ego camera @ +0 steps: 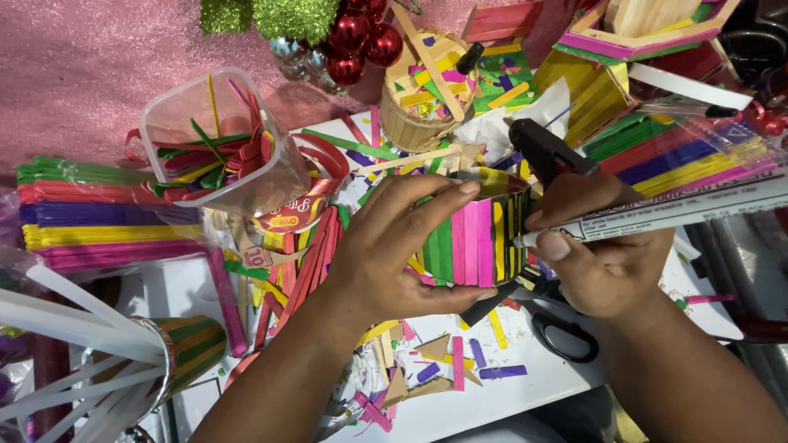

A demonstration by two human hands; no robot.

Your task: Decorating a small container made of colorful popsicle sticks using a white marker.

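The left hand (394,254) is gripping the striped stick-covered cup (476,230) at the surface's middle, steadying it sideways, so the right hand (603,254), clenched round a white marker (657,215), is reaching its side.

A small round cup (474,231) walled with upright craft sticks stands on the white tabletop (525,385), cradled at its left side; its sticks run green, pink, magenta and yellow, with dark lines between the yellow ones. A white marker (657,215) lies nearly level across from the right (its dark tip touches the cup's yellow sticks), its barrel reaching toward the frame's right edge.
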